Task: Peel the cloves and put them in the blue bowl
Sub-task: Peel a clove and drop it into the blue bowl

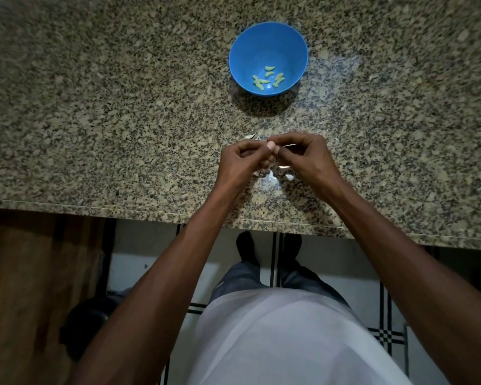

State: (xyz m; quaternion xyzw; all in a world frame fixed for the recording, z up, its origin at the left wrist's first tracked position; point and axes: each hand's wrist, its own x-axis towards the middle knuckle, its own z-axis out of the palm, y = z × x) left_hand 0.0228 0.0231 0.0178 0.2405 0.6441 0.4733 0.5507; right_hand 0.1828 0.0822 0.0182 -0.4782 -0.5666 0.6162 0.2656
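- Pinching one small pale clove [270,146] between them, both hands meet above the counter [122,120], near its front edge.
- Left hand [243,159]: grip curled tight, fingertips on the clove.
- Right hand [303,154]: grip likewise curled, thumb and forefinger pinching the clove's other side.
- Bowl [264,43], blue, sits well beyond the hands, holding several peeled cloves [267,77].
- Skins [272,176] lie under the hands.

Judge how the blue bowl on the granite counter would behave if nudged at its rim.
The blue bowl probably weighs little: it looks like thin plastic and holds only a few peeled cloves. It narrows toward its base, so a rim push may tip it. On the polished granite counter it could also slide easily.
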